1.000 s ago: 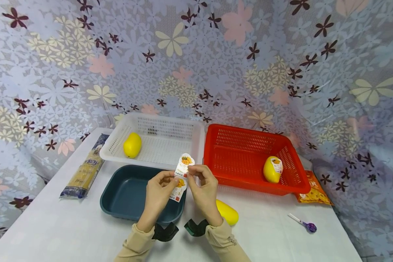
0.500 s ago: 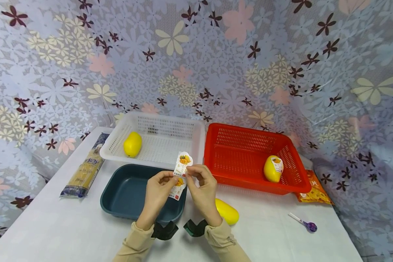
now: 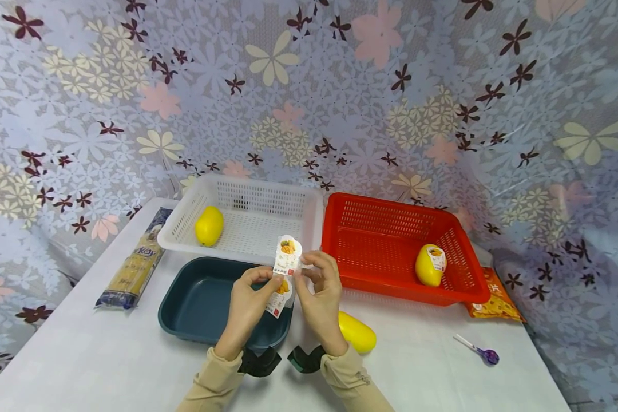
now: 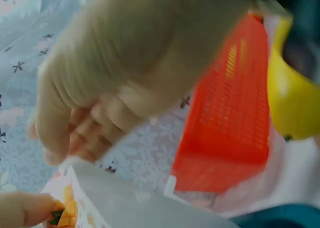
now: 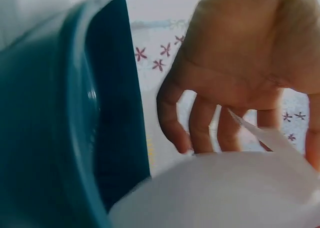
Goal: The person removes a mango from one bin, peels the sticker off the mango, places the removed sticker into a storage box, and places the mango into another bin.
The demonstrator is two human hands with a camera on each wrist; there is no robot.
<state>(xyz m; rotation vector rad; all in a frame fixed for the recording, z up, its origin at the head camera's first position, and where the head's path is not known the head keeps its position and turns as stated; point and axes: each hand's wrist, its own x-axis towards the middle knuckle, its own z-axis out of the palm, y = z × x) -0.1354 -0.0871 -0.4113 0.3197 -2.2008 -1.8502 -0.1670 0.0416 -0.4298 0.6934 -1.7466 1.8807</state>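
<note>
In the head view my left hand pinches a strip of mango-picture stickers between thumb and fingers, above the dark teal tray. Curled fingers of my right hand pinch the strip's right edge. A pale backing edge shows beside the upper sticker. The left wrist view has a fingertip touching the printed mango, though whose hand it belongs to I cannot tell. Seen from the right wrist, the strip's plain white back hides some fingertips. A yellow mango lies beside my right wrist.
Behind the tray stands a white basket holding one mango. A red basket holds a stickered mango. Noodles in a packet lie left; an orange snack bag and a purple lollipop lie right.
The strip has shifted slightly left and up, and its upper sticker has turned a little in the fingers. My right fingertips have risen slightly along its edge. Both hands keep hold.
</note>
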